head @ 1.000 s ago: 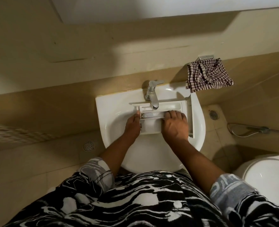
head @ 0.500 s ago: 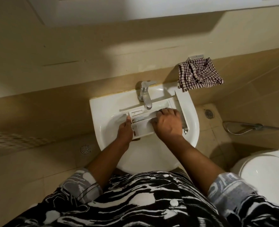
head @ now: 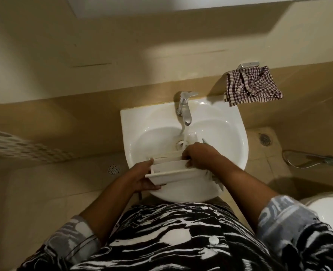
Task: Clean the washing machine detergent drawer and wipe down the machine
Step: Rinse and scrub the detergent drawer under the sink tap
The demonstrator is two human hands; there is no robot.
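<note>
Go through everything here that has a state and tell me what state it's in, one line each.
Chrome tap: running, water streaming into the basin.
White plastic detergent drawer: tilted, held over the sink's near rim.
White ceramic sink: drain open, no water pooling.
Left hand: grip closed on the drawer's left end.
Right hand: reaching inside the drawer.
Checked cloth: crumpled, hanging on the wall holder.

Checked cloth [head: 252, 85] on wall rail, toilet [head: 330, 212] btm right, floor drain [head: 112, 169] left of basin [head: 134, 122].

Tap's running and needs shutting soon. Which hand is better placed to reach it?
Probably the right hand: it is nearer the faucet, while the left hand supports the drawer from below.
</note>
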